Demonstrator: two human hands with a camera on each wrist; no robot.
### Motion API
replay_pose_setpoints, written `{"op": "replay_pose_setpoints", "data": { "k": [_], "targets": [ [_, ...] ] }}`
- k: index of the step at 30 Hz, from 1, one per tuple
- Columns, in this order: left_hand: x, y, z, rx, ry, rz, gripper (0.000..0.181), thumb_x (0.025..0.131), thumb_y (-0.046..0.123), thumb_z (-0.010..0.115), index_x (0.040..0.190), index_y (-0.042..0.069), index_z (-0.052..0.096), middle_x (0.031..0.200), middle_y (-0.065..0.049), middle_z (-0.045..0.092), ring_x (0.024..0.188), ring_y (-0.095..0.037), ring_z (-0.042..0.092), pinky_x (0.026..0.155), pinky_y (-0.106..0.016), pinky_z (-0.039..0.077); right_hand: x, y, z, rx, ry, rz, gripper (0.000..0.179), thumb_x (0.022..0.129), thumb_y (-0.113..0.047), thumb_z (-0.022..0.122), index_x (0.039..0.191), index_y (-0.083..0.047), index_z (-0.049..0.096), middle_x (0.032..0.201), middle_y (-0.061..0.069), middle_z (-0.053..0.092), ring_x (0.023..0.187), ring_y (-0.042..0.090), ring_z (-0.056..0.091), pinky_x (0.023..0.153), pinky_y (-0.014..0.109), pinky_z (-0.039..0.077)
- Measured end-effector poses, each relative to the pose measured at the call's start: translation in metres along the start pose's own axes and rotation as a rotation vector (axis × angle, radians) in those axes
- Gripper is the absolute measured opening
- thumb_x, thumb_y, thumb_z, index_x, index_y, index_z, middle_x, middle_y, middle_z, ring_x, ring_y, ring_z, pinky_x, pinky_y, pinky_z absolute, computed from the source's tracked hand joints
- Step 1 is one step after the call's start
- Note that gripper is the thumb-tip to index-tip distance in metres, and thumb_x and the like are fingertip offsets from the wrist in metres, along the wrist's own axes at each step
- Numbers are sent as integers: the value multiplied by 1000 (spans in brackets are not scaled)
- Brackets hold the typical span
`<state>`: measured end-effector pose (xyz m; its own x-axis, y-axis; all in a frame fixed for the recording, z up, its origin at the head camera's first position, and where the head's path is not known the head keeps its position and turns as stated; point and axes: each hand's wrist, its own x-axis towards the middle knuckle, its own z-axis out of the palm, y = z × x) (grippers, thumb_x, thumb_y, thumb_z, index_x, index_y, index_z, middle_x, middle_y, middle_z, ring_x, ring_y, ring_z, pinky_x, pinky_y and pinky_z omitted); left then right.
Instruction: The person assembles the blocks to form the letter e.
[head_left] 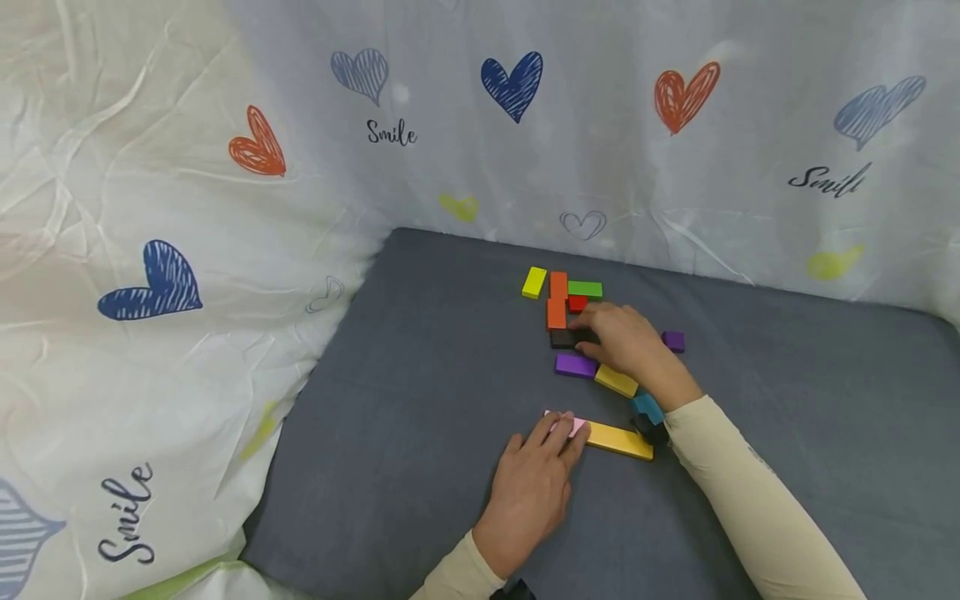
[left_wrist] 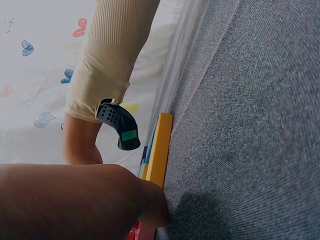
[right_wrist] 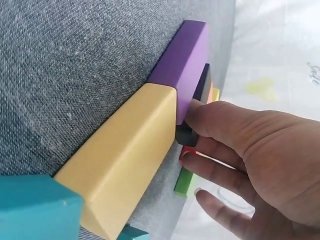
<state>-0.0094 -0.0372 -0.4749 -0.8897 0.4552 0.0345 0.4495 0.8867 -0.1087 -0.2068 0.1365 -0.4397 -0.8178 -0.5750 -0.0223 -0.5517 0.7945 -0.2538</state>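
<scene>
On the grey cloth, my right hand (head_left: 626, 342) pinches the right end of a black block (head_left: 562, 338) between thumb and fingers. The right wrist view shows the thumb on the near side of this black block (right_wrist: 202, 87), beside a purple block (right_wrist: 182, 65). A pale yellow block (right_wrist: 125, 145) touches the purple one. In the head view, my left hand (head_left: 531, 483) rests its fingers on a pink block (head_left: 577, 427), hiding much of it. A long orange-yellow block (head_left: 619, 440) extends right from the pink one.
Beyond the right hand lie two orange blocks (head_left: 558, 285), a green block (head_left: 585, 289), a red block (head_left: 577, 304) and a yellow block (head_left: 534, 282). A teal block (head_left: 647, 407) sits under the right wrist, another purple block (head_left: 673, 342) to its right. A printed curtain (head_left: 450, 167) borders the surface.
</scene>
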Motion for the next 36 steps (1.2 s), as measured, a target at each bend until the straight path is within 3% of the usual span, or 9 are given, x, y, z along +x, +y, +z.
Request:
{"op": "replay_pose_setpoints", "data": {
  "k": [21,36],
  "targets": [
    [2,-1,-1,-15,-22,-1,72,96,42,74,162,33,46,161,9,46,151,-14,38,85,-35,51,0,-3,-8,-8,45,-22,34,93,-20,83,125,-9,78,127,10,72,123,34,63,105,57,46],
    [1,-1,0,-11,24,12,70,95,41,75,160,32,49,159,8,49,149,-14,41,84,-34,52,-3,-19,-9,17,97,-114,36,92,-21,85,126,-13,78,128,7,72,124,29,63,112,55,42]
  ]
}}
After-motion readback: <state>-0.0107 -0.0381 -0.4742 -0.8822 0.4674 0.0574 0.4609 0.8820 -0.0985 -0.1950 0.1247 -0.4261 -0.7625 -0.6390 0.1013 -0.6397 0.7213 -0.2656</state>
